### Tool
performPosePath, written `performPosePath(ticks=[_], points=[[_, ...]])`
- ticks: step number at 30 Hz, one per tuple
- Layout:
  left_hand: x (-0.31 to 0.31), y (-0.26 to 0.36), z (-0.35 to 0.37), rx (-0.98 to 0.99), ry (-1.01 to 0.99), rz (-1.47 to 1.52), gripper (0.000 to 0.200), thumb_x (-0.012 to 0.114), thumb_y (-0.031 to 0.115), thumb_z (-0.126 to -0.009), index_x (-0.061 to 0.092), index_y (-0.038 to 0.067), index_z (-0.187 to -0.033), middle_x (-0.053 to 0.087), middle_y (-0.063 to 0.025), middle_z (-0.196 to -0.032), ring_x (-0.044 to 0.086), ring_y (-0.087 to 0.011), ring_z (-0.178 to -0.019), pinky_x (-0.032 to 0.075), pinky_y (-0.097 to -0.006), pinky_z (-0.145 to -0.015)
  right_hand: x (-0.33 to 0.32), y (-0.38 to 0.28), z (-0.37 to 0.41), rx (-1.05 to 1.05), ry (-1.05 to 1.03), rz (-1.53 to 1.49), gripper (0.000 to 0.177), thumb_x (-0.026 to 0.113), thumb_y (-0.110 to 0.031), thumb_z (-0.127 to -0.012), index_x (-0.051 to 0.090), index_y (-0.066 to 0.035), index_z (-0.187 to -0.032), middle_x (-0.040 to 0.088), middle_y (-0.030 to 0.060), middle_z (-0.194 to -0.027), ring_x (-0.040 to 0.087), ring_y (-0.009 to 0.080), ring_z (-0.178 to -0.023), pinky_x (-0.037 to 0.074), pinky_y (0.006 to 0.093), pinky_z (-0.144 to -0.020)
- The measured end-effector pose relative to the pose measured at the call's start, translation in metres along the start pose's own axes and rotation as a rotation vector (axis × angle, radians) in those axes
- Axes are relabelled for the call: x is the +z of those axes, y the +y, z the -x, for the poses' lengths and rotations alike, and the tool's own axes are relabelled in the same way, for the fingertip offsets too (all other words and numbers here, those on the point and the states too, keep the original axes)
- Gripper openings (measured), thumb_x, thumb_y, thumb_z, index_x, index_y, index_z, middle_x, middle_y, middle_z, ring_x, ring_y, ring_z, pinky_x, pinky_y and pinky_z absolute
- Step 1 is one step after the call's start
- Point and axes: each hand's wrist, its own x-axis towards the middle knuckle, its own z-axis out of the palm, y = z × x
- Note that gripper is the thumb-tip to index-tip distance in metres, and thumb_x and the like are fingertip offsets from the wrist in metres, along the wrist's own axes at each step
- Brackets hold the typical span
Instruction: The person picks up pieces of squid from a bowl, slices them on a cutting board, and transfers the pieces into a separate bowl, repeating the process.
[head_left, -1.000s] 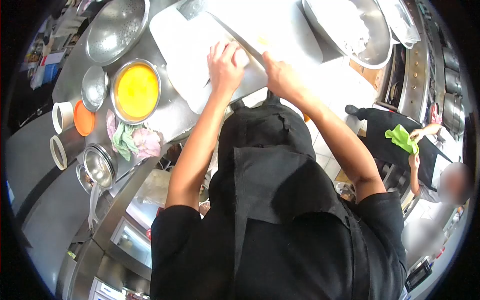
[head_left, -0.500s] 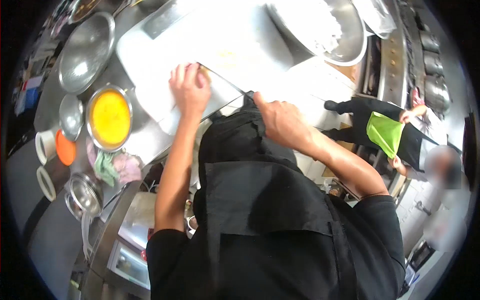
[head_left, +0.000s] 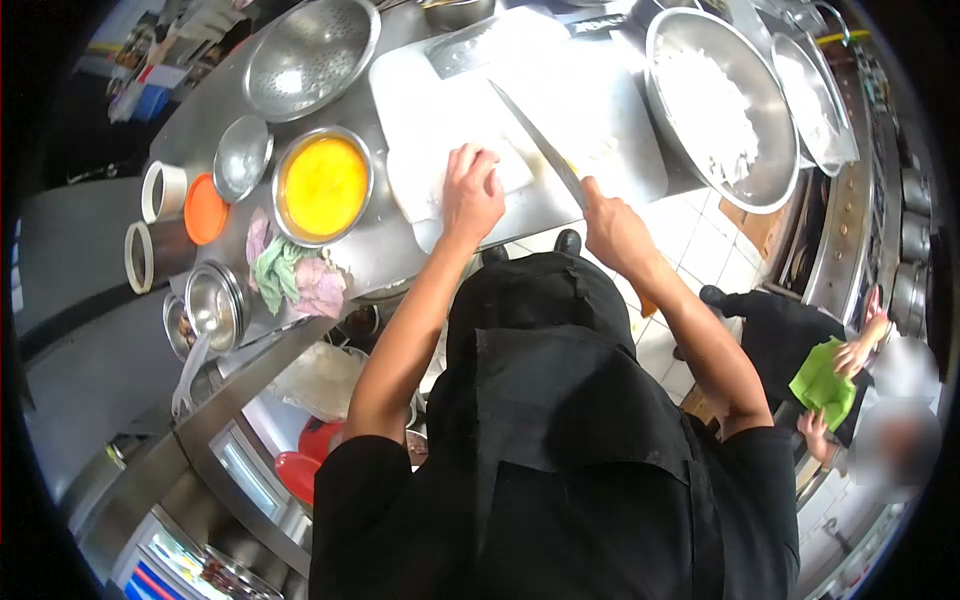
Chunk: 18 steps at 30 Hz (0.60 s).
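My right hand [head_left: 615,228] is closed around the handle of a long knife [head_left: 540,140]. The blade slants up and left over a white cutting board [head_left: 415,95], with small pale yellowish bits near it. Left of the blade, my left hand [head_left: 472,195] rests with curled fingers at a pale, flat piece on the board. Glare washes this piece out, so its kind and what the fingertips hold cannot be made out. A broad-bladed cleaver [head_left: 468,48] lies across the board's far side.
To the left stand a bowl of yellow liquid [head_left: 325,187], a colander [head_left: 312,60] and crumpled cloths [head_left: 290,275]. A large steel bowl [head_left: 775,165] with white pieces is at the right. Another person holding a green cloth [head_left: 825,385] stands at the right.
The knife has moved away from my left fingertips, and its blade now points farther up the board. My view has shifted, showing more of the counter's far side. The other person's green cloth is more bunched.
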Motion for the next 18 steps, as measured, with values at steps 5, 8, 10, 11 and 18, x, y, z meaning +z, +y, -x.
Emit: performPosePath(ticks=[5,8,10,11,18], points=[[0.004,0.001,-0.003,0.070,0.008,-0.048,0.024,0.058,-0.005,-0.068,0.060,0.001,-0.091,0.055,-0.0128,-0.098,0.052,-0.0320,-0.090,0.045,-0.0397,-0.079,-0.013,-0.034,0.029,-0.011,-0.108,0.089,0.033,0.048,0.006,-0.074,0.044,0.004,-0.107,0.061,0.0244,-0.069,0.061,0.0434,-0.068,0.048,0.0501,-0.063],[0.005,0.002,-0.004,0.081,0.017,-0.052,0.024,0.058,-0.004,-0.068,0.060,0.000,-0.091,0.056,-0.0145,-0.096,0.052,-0.0328,-0.089,0.046,-0.0405,-0.077,-0.016,-0.031,0.050,0.007,-0.156,0.090,0.035,0.049,0.005,-0.073,0.042,0.005,-0.107,0.060,0.0259,-0.070,0.061,0.0435,-0.069,0.048,0.0507,-0.062],[0.003,0.004,-0.005,0.094,0.020,-0.056,0.023,0.058,-0.005,-0.068,0.060,-0.001,-0.090,0.056,-0.0161,-0.094,0.053,-0.0331,-0.088,0.047,-0.0409,-0.077,-0.012,-0.029,0.050,-0.003,-0.149,0.107,0.034,0.050,0.005,-0.073,0.041,0.005,-0.107,0.060,0.0265,-0.070,0.061,0.0437,-0.070,0.047,0.0510,-0.062],[0.004,0.002,-0.003,0.078,0.023,-0.057,0.023,0.058,-0.005,-0.068,0.060,-0.001,-0.090,0.056,-0.0161,-0.094,0.053,-0.0331,-0.088,0.047,-0.0409,-0.077,-0.002,-0.027,0.040,-0.035,-0.113,0.016,0.031,0.050,0.002,-0.077,0.040,0.004,-0.107,0.059,0.0284,-0.070,0.059,0.0463,-0.070,0.046,0.0529,-0.063],[0.005,-0.001,0.001,0.097,0.072,-0.037,0.022,0.058,-0.004,-0.070,0.061,0.001,-0.092,0.058,-0.0142,-0.100,0.053,-0.0339,-0.093,0.046,-0.0412,-0.081,0.041,-0.026,-0.039,-0.090,0.036,-0.039,0.034,0.055,-0.005,-0.082,0.039,0.000,-0.111,0.060,0.0301,-0.073,0.059,0.0493,-0.074,0.046,0.0554,-0.066]])
